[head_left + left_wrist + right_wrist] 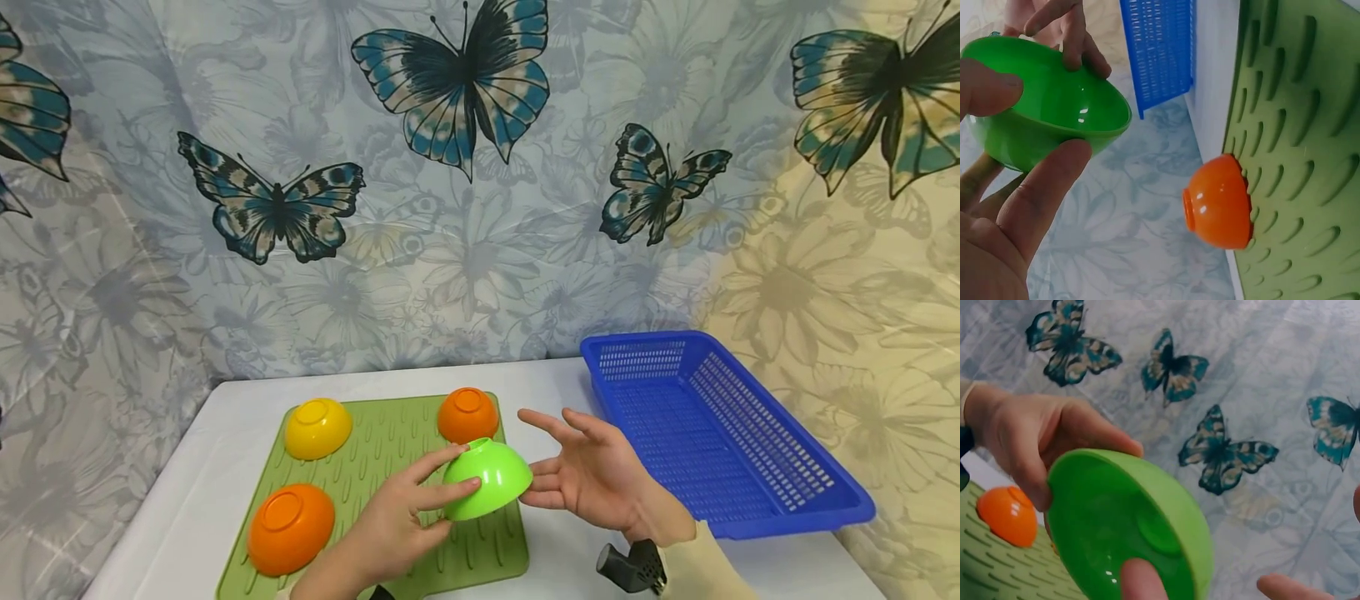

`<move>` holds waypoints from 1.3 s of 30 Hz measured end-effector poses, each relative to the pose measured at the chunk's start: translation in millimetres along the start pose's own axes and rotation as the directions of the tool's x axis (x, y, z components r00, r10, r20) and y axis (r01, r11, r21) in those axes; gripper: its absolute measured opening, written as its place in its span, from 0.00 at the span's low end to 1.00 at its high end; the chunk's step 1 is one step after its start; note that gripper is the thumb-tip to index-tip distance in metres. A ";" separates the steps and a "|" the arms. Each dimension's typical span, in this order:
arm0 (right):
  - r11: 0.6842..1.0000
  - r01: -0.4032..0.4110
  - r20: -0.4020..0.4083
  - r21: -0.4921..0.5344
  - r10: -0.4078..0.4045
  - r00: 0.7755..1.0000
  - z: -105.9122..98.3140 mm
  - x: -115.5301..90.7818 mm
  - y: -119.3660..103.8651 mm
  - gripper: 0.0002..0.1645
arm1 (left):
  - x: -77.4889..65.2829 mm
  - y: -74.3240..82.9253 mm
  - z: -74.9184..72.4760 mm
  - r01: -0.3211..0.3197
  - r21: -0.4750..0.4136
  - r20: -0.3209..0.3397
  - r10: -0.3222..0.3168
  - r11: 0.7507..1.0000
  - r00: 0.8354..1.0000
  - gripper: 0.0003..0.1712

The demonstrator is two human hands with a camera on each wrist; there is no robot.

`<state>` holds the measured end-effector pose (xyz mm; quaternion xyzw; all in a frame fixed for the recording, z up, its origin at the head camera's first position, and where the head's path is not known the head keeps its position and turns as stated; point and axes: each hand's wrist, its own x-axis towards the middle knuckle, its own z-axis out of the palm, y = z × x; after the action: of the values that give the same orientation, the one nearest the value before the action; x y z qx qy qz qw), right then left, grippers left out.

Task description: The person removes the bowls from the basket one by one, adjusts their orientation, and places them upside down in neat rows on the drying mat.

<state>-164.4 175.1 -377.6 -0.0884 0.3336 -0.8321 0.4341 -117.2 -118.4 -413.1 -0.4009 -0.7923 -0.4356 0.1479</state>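
A bright green bowl (491, 479) is held up over the green ridged mat (390, 433), tilted with its foot upward. My left hand (408, 508) grips it by the rim, thumb and fingers on either side of the wall. At the bowl's right side is my right hand (592, 475), palm showing and fingers spread. Some of its fingers (1072, 44) overlap the rim in the left wrist view; whether they touch is hard to tell. One fingertip (1141, 581) appears before the bowl's inside in the right wrist view.
Upside down on the mat sit a yellow bowl (318, 429), a larger orange bowl (291, 533) and a smaller orange bowl (467, 414). To the right stands a blue plastic basket (772, 529) on the white table (187, 467). Butterfly-patterned cloth (480, 275) hangs behind.
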 end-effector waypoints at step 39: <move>0.672 -0.170 -0.376 -0.720 -0.173 0.910 10.5 27.6 36.1 0.30 | -10.6 1.2 18.0 0.360 0.338 0.188 -0.437 0.870 0.880 0.67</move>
<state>-152.6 134.0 -396.3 -0.0783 0.7255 -0.6243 0.2790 -107.5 -108.9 -429.0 -0.2541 -0.9262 -0.2784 0.0073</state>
